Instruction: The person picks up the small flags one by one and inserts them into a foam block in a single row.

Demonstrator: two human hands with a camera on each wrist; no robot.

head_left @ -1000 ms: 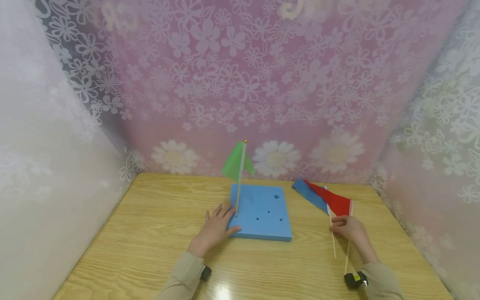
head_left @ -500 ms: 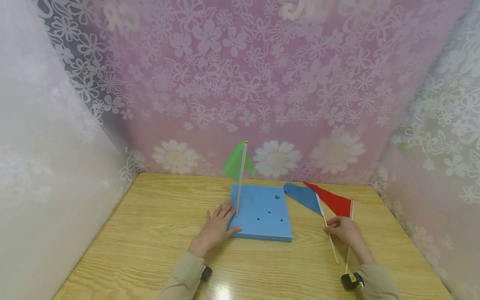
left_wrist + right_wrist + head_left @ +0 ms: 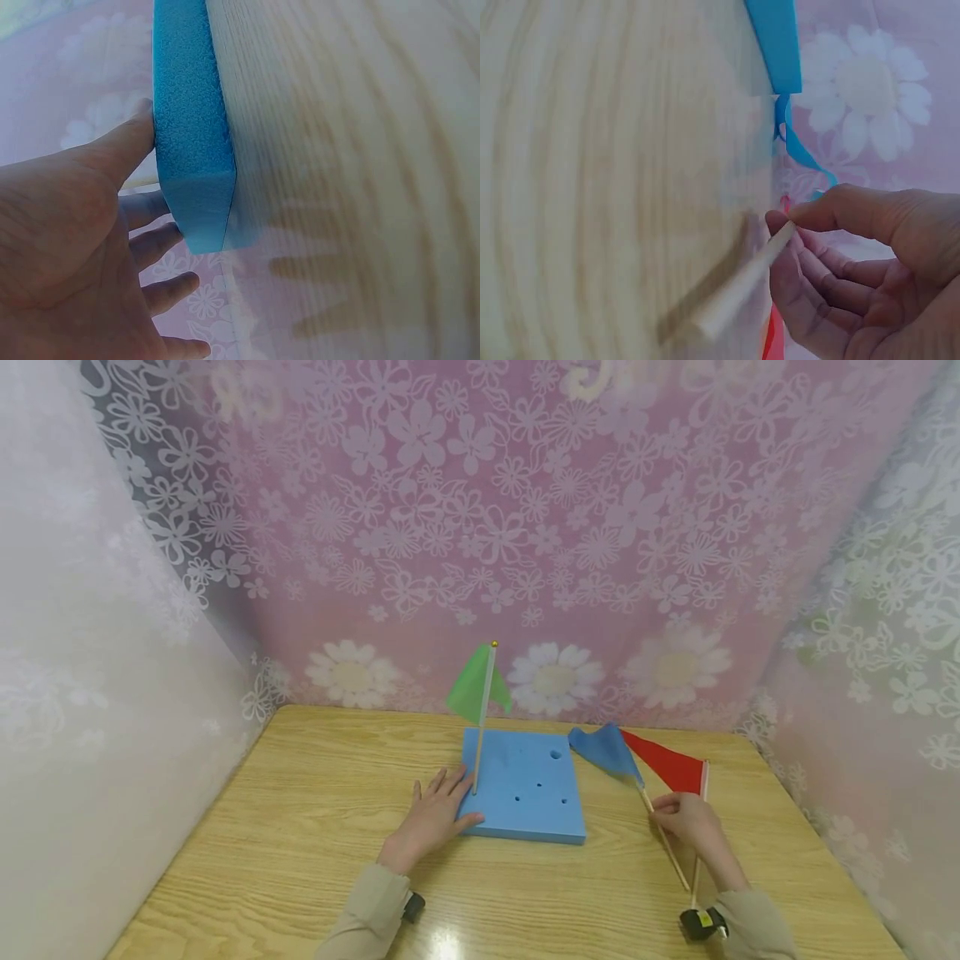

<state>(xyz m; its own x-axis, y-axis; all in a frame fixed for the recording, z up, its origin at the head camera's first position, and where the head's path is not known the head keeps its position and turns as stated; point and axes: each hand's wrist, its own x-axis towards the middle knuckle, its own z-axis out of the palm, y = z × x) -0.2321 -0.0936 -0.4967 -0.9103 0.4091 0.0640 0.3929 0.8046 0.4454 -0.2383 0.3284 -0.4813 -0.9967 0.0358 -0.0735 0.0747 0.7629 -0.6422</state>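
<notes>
My left hand (image 3: 426, 827) rests with spread fingers on the left edge of a blue foam block (image 3: 525, 818), which has several holes in its top. A green flag (image 3: 471, 685) stands in the block beside those fingertips, its stick leaning slightly right. Between thumb and index finger my right hand (image 3: 690, 821) pinches the thin wooden stick of a blue flag (image 3: 606, 752); in the right wrist view the stick's lower end (image 3: 727, 300) slants toward the camera. A red flag (image 3: 667, 764) lies on the table, its stick partly hidden behind the right hand.
The wooden table (image 3: 315, 777) ends at a pink flowered cloth (image 3: 420, 527) at the back. Pale cloth walls stand on both sides. A small black camera sits on each wrist, the right one (image 3: 703, 923) over the red flag's stick.
My right hand has shifted slightly left with the blue flag, whose cloth has moved left, off the red flag, and whose stick tilts more. The left hand and the block have stayed put.
</notes>
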